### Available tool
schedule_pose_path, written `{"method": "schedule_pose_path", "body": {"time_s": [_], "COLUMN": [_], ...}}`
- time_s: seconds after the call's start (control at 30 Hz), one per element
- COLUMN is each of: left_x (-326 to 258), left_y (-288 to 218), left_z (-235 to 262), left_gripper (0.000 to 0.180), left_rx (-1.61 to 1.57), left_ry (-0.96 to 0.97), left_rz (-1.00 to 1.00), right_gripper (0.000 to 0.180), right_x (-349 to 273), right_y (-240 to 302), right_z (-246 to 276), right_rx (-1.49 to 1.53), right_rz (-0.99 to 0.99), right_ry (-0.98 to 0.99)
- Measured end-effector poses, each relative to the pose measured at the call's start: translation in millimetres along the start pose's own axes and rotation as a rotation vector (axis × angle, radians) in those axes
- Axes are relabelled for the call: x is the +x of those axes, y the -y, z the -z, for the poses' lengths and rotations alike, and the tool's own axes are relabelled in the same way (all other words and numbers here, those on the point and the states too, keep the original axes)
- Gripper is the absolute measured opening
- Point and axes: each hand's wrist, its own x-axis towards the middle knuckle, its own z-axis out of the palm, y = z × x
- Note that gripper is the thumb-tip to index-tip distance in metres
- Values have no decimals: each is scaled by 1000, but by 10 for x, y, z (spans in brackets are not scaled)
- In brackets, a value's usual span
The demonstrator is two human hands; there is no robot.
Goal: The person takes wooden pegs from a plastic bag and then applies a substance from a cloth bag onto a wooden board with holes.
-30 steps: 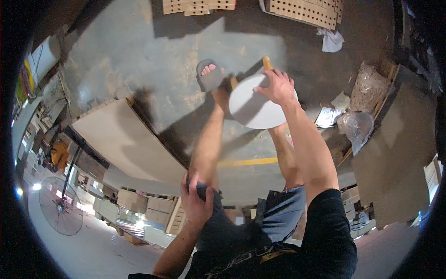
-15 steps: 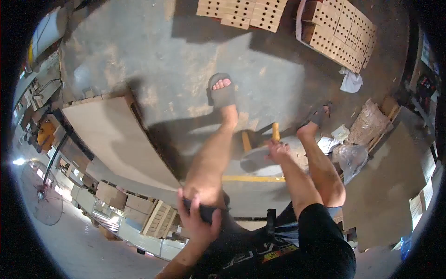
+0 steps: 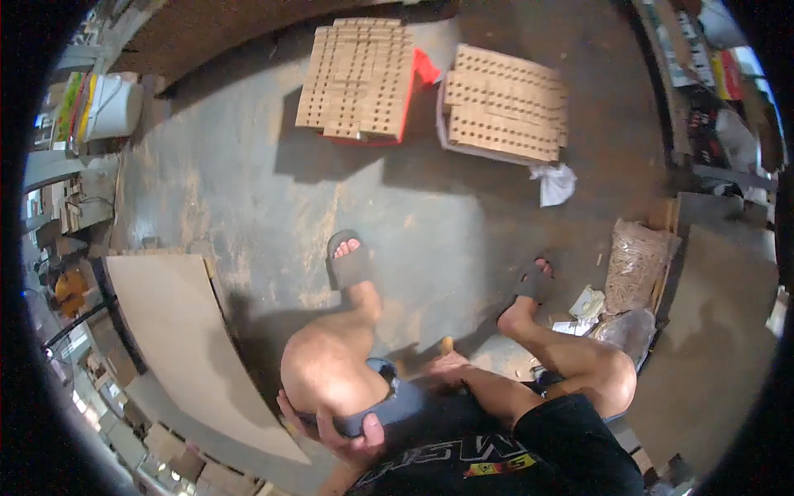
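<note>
My left hand [image 3: 351,438] lies against my bent left leg just behind the knee, its fingers apart over the dark hem of my shorts [image 3: 395,405]. Between my legs, my right hand [image 3: 447,369] is closed around the lower part of a yellowish wooden stick [image 3: 447,343], whose rounded end sticks out beyond the fingers. The rest of the stick is hidden by my hand and arm.
Two crates of stacked wooden blocks with holes, a red crate [image 3: 405,124] and a pale crate [image 3: 441,124], stand ahead. A white cloth [image 3: 556,184] hangs by one. A bag of wooden dowels [image 3: 637,264] lies right, beside a brown board [image 3: 707,347]. A pale panel [image 3: 178,318] is left.
My view has tilted up, bringing both block crates fully into sight. My left leg is more bent, and my left hand has shifted below the knee. The right hand stays at the wooden stick.
</note>
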Motion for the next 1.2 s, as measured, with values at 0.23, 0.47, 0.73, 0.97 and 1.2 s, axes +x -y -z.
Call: {"method": "schedule_pose_path", "body": {"time_s": [0.23, 0.47, 0.73, 0.97, 1.2], "left_x": [-186, -376, -462, -315, -266], "left_y": [-377, -246, -82, -309, -544], "left_z": [-86, -45, 94, 305, -776], "left_gripper": [63, 66, 61, 38, 38], "left_rx": [-169, -243, -254, -38, -344], "left_ry": [-70, -228, -255, 60, 641], "left_rz": [-84, -158, -129, -320, -490], "right_gripper": [27, 38, 40, 37, 33], "right_x": [140, -546, -841, -286, -316], "right_y": [-163, 547, -175, -127, 315], "right_z": [24, 1127, 1362, 1245, 1196], "right_rx": [-182, -126, 225, 109, 115], "right_rz": [17, -167, -306, -240, -84], "right_ry": [-260, -496, -1017, -986, -926]}}
